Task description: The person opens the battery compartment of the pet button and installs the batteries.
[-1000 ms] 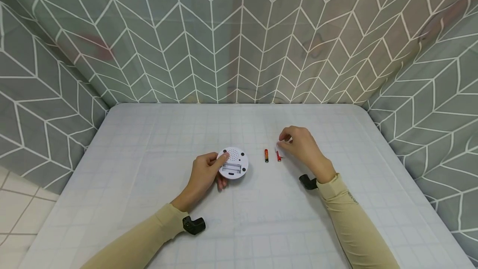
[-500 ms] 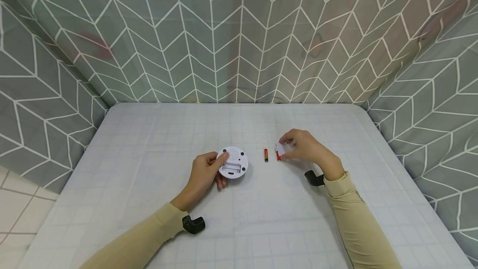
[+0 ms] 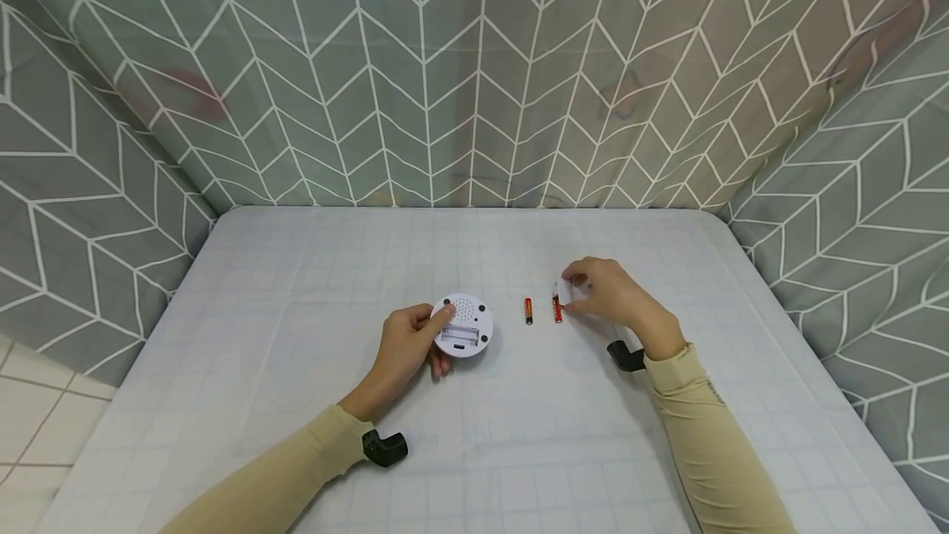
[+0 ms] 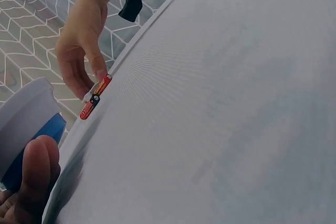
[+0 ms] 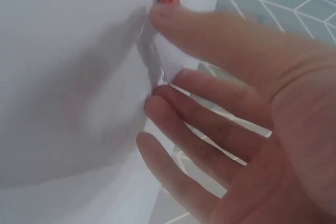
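My left hand grips a round white device, its thumb on top and fingers underneath. The face turned up has a speaker grille of small holes, dark round feet and an uncovered battery compartment with no battery in it. In the left wrist view, the device's lower part is blue. To the right, my right hand pinches a small white battery cover between thumb and fingertips. A red battery lies right at the cover's left edge, close by the thumb. Another battery, orange and black, lies between the hands.
A white cloth with a faint grid covers the table. Grey curtains with white chevron lines stand behind it and at both sides. Black wrist cameras sit on both forearms.
My right hand has turned and drawn slightly right, so the white cover shows more. The red battery beside it has shifted slightly right. The left hand and device have stayed put.
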`<state>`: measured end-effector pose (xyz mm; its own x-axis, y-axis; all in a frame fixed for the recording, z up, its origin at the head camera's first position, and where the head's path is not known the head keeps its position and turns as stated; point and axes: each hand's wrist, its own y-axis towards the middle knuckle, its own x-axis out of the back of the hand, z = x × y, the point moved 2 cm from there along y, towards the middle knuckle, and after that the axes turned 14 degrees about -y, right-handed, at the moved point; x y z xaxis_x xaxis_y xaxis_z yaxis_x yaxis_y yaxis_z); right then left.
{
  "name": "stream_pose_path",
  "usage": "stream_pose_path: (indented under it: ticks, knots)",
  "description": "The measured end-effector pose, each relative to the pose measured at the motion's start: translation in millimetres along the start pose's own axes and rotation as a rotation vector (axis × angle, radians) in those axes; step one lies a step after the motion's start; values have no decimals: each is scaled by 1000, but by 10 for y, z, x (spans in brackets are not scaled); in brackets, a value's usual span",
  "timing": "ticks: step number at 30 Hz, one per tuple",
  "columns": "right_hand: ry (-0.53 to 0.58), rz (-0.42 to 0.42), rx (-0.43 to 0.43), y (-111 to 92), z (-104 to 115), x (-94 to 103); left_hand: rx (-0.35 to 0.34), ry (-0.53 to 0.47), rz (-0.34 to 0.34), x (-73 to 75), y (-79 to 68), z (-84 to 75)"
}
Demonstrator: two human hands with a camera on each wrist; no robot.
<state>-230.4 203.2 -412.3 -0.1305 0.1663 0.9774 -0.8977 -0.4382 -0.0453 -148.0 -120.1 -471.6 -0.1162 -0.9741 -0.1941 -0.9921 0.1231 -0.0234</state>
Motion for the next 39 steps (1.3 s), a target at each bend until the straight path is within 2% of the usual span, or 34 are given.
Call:
stream_pose_path:
  ticks: [7, 15, 21, 25, 29, 34, 39]
  knots:
    - [-27, -6, -81, -40, -143, 43, 8, 5, 0, -1, 4, 7]
    - [-23, 35, -104, -51, -201, 69, 4, 7, -2, 2, -2, 1]
    - [-41, 31, -85, -68, -196, 77, 18, 6, 0, 2, 4, 5]
    - [-49, -17, -73, -60, -137, 71, 16, -5, 4, 3, -1, -1]
    - [0, -60, -50, -18, -38, 55, 15, -5, 6, 6, -5, -6]
    - [39, -59, 17, 21, 65, 22, 20, -3, 4, 9, -5, -8]
    - [28, -51, 29, 45, 105, -35, 35, -11, 0, 8, -1, -1]
